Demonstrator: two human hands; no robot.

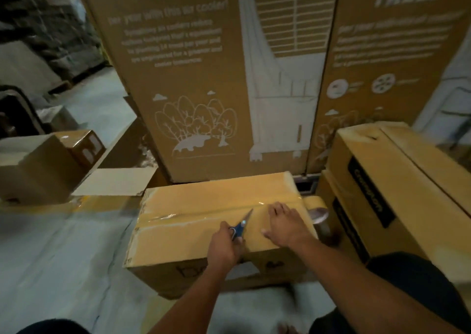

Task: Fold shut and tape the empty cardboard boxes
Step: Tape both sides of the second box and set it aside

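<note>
A closed cardboard box (188,216) lies on the floor in front of me, with clear tape (204,212) running along its top seam. My left hand (224,247) grips blue-handled scissors (240,225), blades pointing up toward the seam. My right hand (284,224) lies flat, fingers spread, on the right end of the box top over the tape. A tape roll (318,215) hangs just past the box's right edge, with the tape still running to it.
Two tall printed air-cooler cartons (193,79) stand right behind the box. Stacked boxes (387,180) sit close on the right. At left are a smaller box (38,170) and an open flap (114,182). Bare grey floor (63,257) lies at left front.
</note>
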